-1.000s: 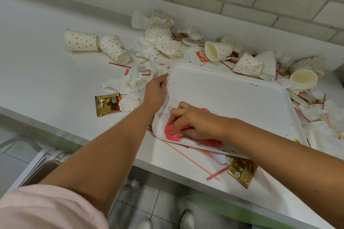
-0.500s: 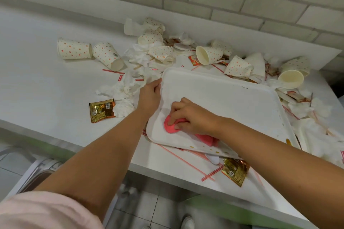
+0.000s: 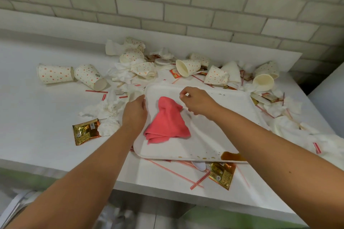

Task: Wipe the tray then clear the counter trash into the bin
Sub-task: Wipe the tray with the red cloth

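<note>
White tray (image 3: pixel 219 128) lies flat on the white surface (image 3: pixel 37 121), mid-scene, litter all round. Pink cloth (image 3: pixel 167 124) sits bunched on the tray's left half, peaked at its far end. Left hand (image 3: pixel 135 112) is over the tray's left rim, fingers hidden; can't tell if it grips. Right hand (image 3: pixel 197 102) hovers over the tray just right of the cloth's peak, fingers curled, thumb and forefinger close together; a hold on anything can't be made out. Brown spill (image 3: pixel 230 156) in the tray's near right corner. Spotted paper cups (image 3: pixel 55 73) lie tipped to the far left, a gold sachet (image 3: pixel 85 131) near left.
</note>
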A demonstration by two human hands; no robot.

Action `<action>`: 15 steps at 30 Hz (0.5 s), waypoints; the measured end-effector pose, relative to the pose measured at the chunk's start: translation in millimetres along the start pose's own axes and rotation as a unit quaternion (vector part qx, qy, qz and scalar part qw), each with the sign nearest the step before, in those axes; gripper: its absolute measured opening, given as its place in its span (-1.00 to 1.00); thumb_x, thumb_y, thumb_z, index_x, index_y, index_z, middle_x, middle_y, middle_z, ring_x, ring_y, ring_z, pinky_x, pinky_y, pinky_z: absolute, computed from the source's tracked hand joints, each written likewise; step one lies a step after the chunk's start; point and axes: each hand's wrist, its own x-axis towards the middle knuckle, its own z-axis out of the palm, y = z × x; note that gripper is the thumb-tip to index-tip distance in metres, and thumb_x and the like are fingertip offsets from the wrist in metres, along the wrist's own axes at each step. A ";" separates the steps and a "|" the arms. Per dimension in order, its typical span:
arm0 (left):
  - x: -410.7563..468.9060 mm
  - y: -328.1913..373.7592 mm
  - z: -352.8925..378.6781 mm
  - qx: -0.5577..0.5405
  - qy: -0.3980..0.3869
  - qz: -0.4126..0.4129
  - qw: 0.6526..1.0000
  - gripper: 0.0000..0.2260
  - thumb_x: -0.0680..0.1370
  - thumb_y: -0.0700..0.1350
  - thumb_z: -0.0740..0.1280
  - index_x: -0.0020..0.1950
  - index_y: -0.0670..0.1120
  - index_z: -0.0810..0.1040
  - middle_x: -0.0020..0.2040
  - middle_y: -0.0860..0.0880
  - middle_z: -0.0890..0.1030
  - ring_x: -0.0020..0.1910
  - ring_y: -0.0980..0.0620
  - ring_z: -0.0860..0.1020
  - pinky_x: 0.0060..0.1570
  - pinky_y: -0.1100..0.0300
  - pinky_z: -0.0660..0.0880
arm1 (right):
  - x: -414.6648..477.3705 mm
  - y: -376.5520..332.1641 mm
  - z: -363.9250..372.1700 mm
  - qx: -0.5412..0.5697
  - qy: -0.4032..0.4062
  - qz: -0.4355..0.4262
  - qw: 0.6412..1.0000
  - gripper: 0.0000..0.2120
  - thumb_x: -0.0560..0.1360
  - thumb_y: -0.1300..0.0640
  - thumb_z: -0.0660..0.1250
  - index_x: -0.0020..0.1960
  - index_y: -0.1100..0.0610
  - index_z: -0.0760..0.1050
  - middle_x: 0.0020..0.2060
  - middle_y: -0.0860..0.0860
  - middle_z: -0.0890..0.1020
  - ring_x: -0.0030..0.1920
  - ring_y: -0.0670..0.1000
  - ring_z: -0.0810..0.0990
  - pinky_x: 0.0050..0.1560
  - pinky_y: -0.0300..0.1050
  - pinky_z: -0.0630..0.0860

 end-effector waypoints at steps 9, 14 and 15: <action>0.2 47.3 -11.3 0.104 0.016 0.074 0.992 -0.69 0.61 -0.09 0.13 0.29 -0.17 0.47 0.19 -0.22 0.43 0.14 -0.21 0.43 0.09 -0.05 0.41 | -6.3 69.9 -59.7 -0.199 0.039 0.137 0.970 -0.71 0.57 0.28 0.11 0.23 0.24 0.48 0.10 0.14 0.57 -0.11 0.05 0.46 -0.31 -0.21 0.40; -11.9 76.7 4.1 0.126 -0.074 0.079 0.986 -0.66 0.61 -0.01 0.11 0.27 -0.15 0.48 0.22 -0.19 0.38 0.20 -0.20 0.37 0.14 -0.03 0.38 | -13.9 118.8 -78.2 -0.248 0.070 0.207 0.944 -0.69 0.53 0.33 0.16 0.25 0.33 0.42 0.20 0.22 0.52 0.17 0.19 0.53 -0.11 -0.10 0.49; -13.4 76.3 7.4 0.134 -0.084 0.078 0.984 -0.66 0.61 0.00 0.11 0.23 -0.17 0.50 0.21 -0.19 0.39 0.19 -0.19 0.37 0.13 -0.01 0.37 | -15.4 124.2 -81.5 -0.247 0.067 0.223 0.941 -0.69 0.53 0.32 0.18 0.27 0.35 0.41 0.18 0.22 0.53 0.14 0.19 0.53 -0.08 -0.09 0.48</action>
